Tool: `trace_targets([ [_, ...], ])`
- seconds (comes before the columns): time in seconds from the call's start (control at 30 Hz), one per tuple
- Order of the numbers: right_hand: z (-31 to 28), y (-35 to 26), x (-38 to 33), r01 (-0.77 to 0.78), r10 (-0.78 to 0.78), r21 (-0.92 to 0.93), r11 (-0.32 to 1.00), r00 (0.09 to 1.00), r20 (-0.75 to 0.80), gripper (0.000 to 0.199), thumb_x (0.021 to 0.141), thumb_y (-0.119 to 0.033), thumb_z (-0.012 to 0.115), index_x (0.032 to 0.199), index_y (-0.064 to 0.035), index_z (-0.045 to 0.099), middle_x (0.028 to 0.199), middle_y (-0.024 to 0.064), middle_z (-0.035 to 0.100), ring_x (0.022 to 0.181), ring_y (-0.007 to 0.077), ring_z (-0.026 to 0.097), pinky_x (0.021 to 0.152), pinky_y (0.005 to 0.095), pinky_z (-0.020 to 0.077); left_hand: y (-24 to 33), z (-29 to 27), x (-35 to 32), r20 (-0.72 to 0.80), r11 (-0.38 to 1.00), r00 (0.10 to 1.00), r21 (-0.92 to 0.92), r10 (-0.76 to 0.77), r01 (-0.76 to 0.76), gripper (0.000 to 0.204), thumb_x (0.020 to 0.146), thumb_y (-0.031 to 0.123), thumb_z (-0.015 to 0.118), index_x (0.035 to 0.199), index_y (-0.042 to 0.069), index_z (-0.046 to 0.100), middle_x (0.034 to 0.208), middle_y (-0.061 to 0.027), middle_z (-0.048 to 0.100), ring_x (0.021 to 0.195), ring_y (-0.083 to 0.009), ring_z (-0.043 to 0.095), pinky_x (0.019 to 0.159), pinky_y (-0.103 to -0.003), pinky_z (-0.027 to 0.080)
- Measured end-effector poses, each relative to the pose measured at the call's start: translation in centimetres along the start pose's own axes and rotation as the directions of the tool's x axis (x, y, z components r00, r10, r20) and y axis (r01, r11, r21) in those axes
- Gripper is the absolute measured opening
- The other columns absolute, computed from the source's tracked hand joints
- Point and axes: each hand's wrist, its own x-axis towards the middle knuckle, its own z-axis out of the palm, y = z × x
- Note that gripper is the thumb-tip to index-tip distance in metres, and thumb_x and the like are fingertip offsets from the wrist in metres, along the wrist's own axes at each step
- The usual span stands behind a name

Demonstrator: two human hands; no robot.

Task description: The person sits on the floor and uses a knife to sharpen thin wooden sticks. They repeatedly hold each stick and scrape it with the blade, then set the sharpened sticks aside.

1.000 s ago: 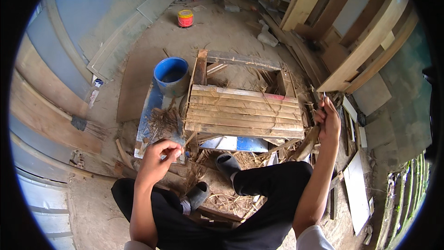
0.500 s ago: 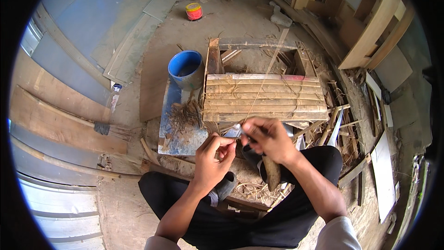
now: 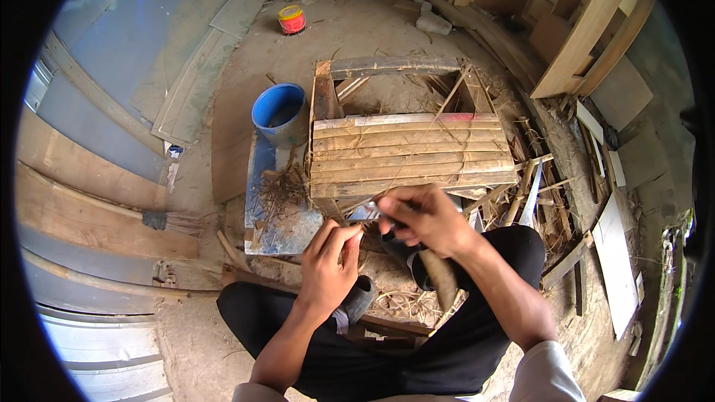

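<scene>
My left hand [image 3: 328, 260] is closed in a pinch, thumb against fingers, on the near end of a thin, pale strip, likely bamboo; the pinched end itself is barely visible. Just right of it, my right hand [image 3: 426, 217] is curled and slightly smeared by motion. It grips a knife, whose long curved brown handle [image 3: 439, 279] sticks out below my wrist; the blade is mostly hidden by my fingers. Away from my hands, the strip [image 3: 445, 104] runs up and over a low slatted bamboo bench [image 3: 413, 155] in front of me.
A blue bucket [image 3: 279, 114] stands left of the bench, beside a heap of shavings [image 3: 281, 192] on a blue board [image 3: 287, 237]. Bamboo scraps [image 3: 547, 205] lie to the right. A red and yellow tub [image 3: 292, 21] sits farther off. Planks lean on both sides.
The view has shifted, so the surroundings sit farther left in the picture. My hands are slightly farther apart, and the far end of the strip has come nearer over the bench.
</scene>
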Motion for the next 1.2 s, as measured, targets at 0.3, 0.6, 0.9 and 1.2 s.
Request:
trace_targets([
  [0.3, -5.4, -0.5, -0.3, 0.262, -0.178, 0.234, 0.936, 0.928, -0.327, 0.030, 0.097, -0.027, 0.054, 0.082, -0.0019, 0.059, 0.062, -0.0025, 0.044, 0.048, 0.0039, 0.032, 0.044, 0.0195, 0.0255, 0.0, -0.2, -0.2, 0.070, 0.996, 0.997, 0.076, -0.043, 0.037, 0.010, 0.084, -0.005, 0.060, 0.093, -0.001, 0.059, 0.079, -0.0121, 0.053, 0.069, -0.0261, 0.057, 0.060, -0.034, 0.046],
  [0.6, -9.7, -1.4, -1.7, 0.368, -0.160, 0.334, 0.868, 0.843, -0.514, 0.022, 0.097, -0.019, 0.053, 0.098, 0.0019, 0.061, 0.077, 0.0009, 0.055, 0.054, 0.0044, 0.036, 0.045, 0.0176, 0.0272, -0.9, -0.8, 0.2, 0.088, 0.987, 0.994, 0.152, -0.069, 0.055, 0.007, 0.083, 0.002, 0.063, 0.089, 0.005, 0.059, 0.080, -0.0094, 0.055, 0.073, -0.0311, 0.056, 0.066, -0.040, 0.044],
  [0.9, -11.1, -1.2, -2.1, 0.470, -0.198, 0.234, 0.851, 0.700, -0.686, 0.021, 0.097, -0.023, 0.054, 0.092, -0.0039, 0.059, 0.075, -0.0028, 0.052, 0.052, 0.0026, 0.036, 0.044, 0.0174, 0.0271, -2.4, -1.1, 0.7, 0.053, 0.972, 0.975, -0.085, -0.217, 0.221, 0.007, 0.084, -0.002, 0.063, 0.091, 0.001, 0.063, 0.080, -0.0080, 0.063, 0.064, -0.0150, 0.060, 0.058, -0.025, 0.044],
  [1.2, 0.5, 1.2, 0.6, 0.150, -0.145, 0.121, 0.981, 0.988, -0.048, 0.030, 0.097, -0.028, 0.055, 0.107, -0.0016, 0.064, 0.072, 0.0009, 0.060, 0.051, 0.0045, 0.043, 0.045, 0.0201, 0.0359, -1.3, -0.4, 0.6, 0.164, 0.920, 0.942, -0.223, -0.291, 0.323, 0.007, 0.086, 0.004, 0.066, 0.091, 0.000, 0.066, 0.078, -0.0063, 0.063, 0.063, -0.0113, 0.055, 0.059, -0.024, 0.044],
])
